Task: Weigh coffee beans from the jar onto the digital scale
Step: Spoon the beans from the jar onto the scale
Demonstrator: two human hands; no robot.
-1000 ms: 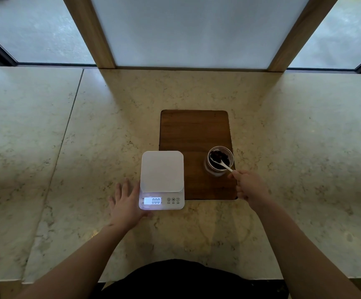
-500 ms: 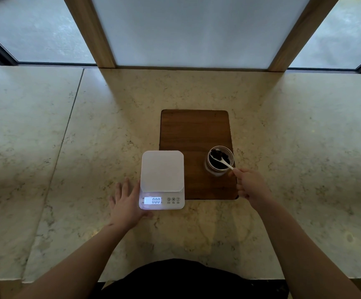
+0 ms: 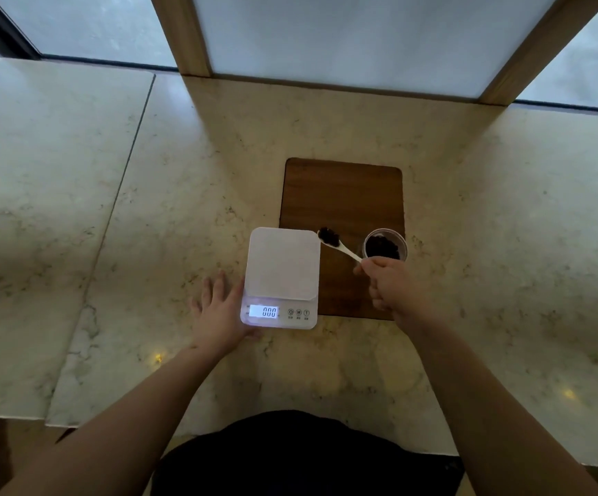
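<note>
The coffee beans [image 3: 328,235] now lie heaped in the bowl of a small white spoon [image 3: 340,245], which is in the air just beside the far right corner of the digital scale [image 3: 282,277], over the wooden board [image 3: 342,195]. More beans remain in the open jar [image 3: 385,245], which stands on the right part of the board, near the scale. The right hand [image 3: 394,284] pinches the end of the spoon handle, so its grip is closed on the spoon. The left hand [image 3: 218,309] lies flat and open on the tabletop [image 3: 147,245], touching the left side of the scale and holding nothing. The display [image 3: 263,311] reads zero and the white platform is bare. To do this step well, I think the spoon should stay level until it is over the middle of the platform, then tip slowly, so that no bean rolls off the edge. The left hand should not press on the scale, or the reading may be false. Half a second ago the spoon was inside the jar; now it is lifted out, loaded and carried to the left, while the left hand has not moved.
</note>
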